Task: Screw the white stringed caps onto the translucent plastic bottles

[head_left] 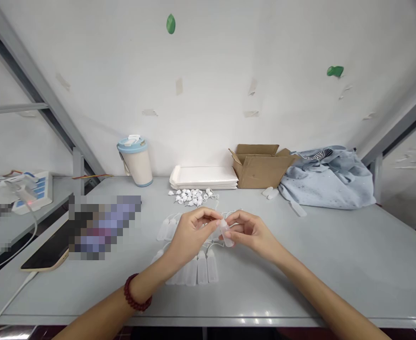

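**Frosted bottle pinched between two hands above the worktop**

The left hand has its fingertips together at the bottle's top, and the right hand has its fingers clamped around the body. From where I stand, the bottle tilts slightly, its top leaning toward the left hand. I'd judge it light, soft-walled and a bit slick, more likely to dent than crack. Best to hold it lightly round the body, just below the shoulder, and steady the neck with the other hand.

It's small, slim and cloudy white, half see-through. Similar bottles lie in rows beneath and beside the left hand; beyond sits a heap of white caps.
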